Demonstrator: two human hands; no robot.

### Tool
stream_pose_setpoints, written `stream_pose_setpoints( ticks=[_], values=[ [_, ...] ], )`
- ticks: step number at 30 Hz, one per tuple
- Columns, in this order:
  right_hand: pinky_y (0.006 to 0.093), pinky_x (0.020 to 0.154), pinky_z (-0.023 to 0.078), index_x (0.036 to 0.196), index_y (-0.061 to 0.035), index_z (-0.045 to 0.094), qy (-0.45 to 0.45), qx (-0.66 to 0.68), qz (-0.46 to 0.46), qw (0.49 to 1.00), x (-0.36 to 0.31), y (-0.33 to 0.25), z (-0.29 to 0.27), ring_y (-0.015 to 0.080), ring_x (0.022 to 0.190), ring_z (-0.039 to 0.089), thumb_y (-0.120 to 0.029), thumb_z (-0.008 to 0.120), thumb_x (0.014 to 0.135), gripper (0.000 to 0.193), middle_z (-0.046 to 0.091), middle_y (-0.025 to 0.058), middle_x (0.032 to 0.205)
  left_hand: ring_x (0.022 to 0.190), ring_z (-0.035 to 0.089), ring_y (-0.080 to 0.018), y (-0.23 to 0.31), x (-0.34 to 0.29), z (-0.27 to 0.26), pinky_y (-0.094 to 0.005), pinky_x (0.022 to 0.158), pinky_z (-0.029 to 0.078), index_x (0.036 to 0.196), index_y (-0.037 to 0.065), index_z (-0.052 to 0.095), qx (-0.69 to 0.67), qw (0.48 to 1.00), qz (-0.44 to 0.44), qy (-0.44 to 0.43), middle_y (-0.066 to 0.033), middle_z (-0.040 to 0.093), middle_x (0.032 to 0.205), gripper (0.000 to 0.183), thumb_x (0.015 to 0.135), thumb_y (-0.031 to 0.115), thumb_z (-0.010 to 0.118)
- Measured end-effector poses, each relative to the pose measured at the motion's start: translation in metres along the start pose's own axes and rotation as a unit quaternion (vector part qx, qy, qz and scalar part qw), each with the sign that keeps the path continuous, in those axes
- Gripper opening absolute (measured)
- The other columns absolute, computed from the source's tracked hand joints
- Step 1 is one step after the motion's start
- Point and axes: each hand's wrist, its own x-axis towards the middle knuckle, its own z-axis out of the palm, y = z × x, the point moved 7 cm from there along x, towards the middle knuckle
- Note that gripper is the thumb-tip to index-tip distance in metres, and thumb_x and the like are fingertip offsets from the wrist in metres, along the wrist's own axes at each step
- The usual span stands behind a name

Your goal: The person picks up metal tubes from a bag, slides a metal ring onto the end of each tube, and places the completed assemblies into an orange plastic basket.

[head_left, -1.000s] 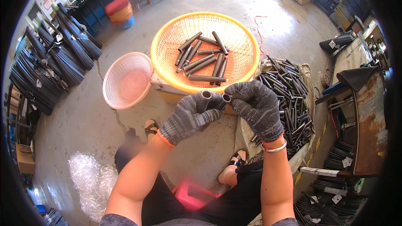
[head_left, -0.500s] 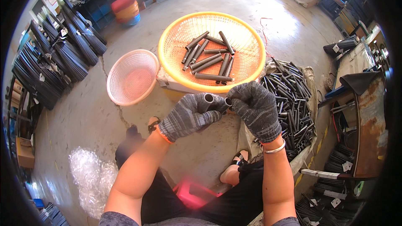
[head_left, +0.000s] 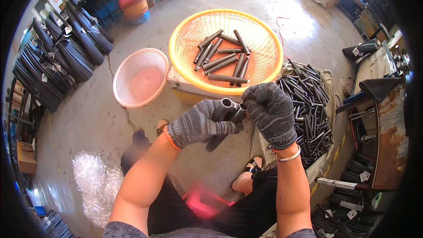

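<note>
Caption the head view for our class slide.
Gloved left hand holds short dark tubes beside right hand, near yellow mesh basket.

The left forearm (head_left: 141,187) slants up from seven o'clock, aimed at one o'clock, its knit-gloved left hand (head_left: 199,124) curled in a grip, thumb (head_left: 226,127) stretched toward three o'clock. The right forearm (head_left: 292,189) rises from five o'clock, nearly straight to twelve; its knit-gloved right hand (head_left: 272,115), just beside the left, bends its fingers (head_left: 256,91) inward, tips toward ten o'clock.
</note>
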Motion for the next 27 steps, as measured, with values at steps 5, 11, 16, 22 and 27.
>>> stream_pose_setpoints(
  ticks=[5,11,16,22,27],
  values=[
    [0.0255,0.067,0.051,0.086,-0.0009,0.059,0.031,0.063,0.034,0.997,0.001,0.007,-0.003,0.0123,0.072,0.064,0.006,0.064,0.078,0.012,0.066,0.0080,0.081,0.066,0.059,-0.0054,-0.019,0.007,-0.005,-0.0191,0.048,0.043,0.112,0.003,0.057,0.049,0.996,0.069,0.014,-0.0023,0.065,0.086,0.030,0.082,0.007,0.062],
    [0.0267,0.070,0.054,0.087,-0.0012,0.057,0.043,0.195,0.085,0.976,0.000,0.007,-0.006,0.0135,0.076,0.064,0.009,0.061,0.081,0.013,0.066,0.0082,0.086,0.074,0.059,-0.0108,-0.006,0.002,0.000,-0.0231,0.066,0.049,0.112,0.006,0.056,0.064,0.997,-0.048,0.020,-0.0017,0.061,0.084,0.034,0.079,0.006,0.065],
    [0.0270,0.069,0.054,0.085,-0.0016,0.055,0.091,0.274,0.031,0.957,0.003,0.004,-0.013,0.0152,0.076,0.063,0.008,0.061,0.081,0.012,0.066,0.0098,0.087,0.080,0.054,-0.0088,-0.017,0.008,-0.010,-0.0256,0.076,0.047,0.113,0.007,0.056,0.185,0.980,0.067,0.039,-0.0005,0.057,0.088,0.034,0.080,0.008,0.065],
    [0.0304,0.073,0.051,0.084,-0.0020,0.055,0.102,0.266,0.124,0.951,0.011,0.039,-0.049,0.0164,0.075,0.059,0.005,0.064,0.080,0.012,0.063,0.0106,0.088,0.083,0.050,-0.0079,-0.027,0.008,-0.019,-0.0260,0.078,0.045,0.119,0.007,0.055,0.023,0.995,0.042,0.090,0.0002,0.054,0.089,0.039,0.081,0.011,0.064],
    [0.0243,0.080,0.048,0.086,-0.0012,0.056,0.167,0.099,0.085,0.977,0.007,0.050,-0.066,0.0122,0.086,0.057,0.007,0.063,0.080,0.012,0.063,0.0084,0.099,0.083,0.050,-0.0087,-0.030,0.006,-0.030,-0.0262,0.077,0.045,0.124,0.007,0.052,0.078,0.988,0.041,0.127,0.0007,0.052,0.088,0.044,0.082,0.012,0.064]
  ],
)
